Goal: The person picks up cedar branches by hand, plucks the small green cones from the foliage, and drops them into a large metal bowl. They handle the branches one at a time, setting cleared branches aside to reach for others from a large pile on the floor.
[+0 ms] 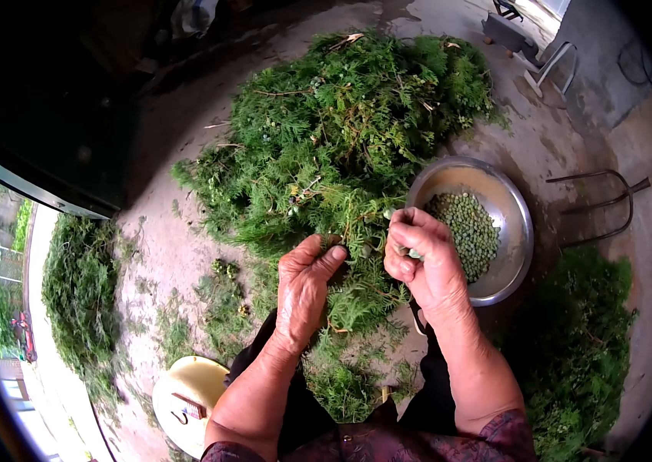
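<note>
Seed-cone picking seems in hand: at frame centre, the left hand (304, 286) pinches an arborvitae sprig (355, 229), fingers closed; the right hand (428, 256) curls tightly around green cones (416, 253). Next calls for loosening that fist over the steel bowl (517, 254), right of centre.

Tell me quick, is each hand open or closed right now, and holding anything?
Left hand: closed, apparently pinching an evergreen sprig.
Right hand: closed, fingers curled around a green cone.
</note>
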The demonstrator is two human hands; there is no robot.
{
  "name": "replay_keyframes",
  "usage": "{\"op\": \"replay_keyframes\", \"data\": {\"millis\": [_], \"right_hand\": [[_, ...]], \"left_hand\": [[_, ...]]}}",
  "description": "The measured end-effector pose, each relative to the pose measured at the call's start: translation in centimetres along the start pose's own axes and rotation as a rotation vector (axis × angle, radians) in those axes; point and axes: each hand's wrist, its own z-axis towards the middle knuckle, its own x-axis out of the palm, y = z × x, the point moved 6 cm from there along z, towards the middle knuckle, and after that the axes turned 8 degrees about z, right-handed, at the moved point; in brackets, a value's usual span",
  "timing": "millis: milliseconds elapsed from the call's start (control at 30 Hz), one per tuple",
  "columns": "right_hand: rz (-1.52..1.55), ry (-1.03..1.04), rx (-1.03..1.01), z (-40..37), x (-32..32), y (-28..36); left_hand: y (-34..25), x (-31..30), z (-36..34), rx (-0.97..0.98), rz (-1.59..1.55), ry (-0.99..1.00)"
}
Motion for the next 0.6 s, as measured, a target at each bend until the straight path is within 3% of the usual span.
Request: {"op": "replay_keyframes", "data": {"millis": [267, 367, 433, 600], "right_hand": [[0.135, 0.103, -0.077, -0.2, 0.3, 2.1], [-0.384, 0.073, -0.050, -0.7, 0.3, 1.4], [-0.811, 0.060, -0.294, -0.8, 1.0, 1.5], [-0.897, 0.086, -0.308, -0.5, 1.2, 0.7]], "left_hand": [[0.4, -0.1, 0.2, -0.133, -0.328, 0.014], [1.0, -0.1, 0.5, -0.130, -0.417, -0.014], [0.4, 0.3, 0.4, -0.137, -0.401, 0.006], [0.3, 0.5, 0.1, -0.074, -0.258, 0.050]]}}
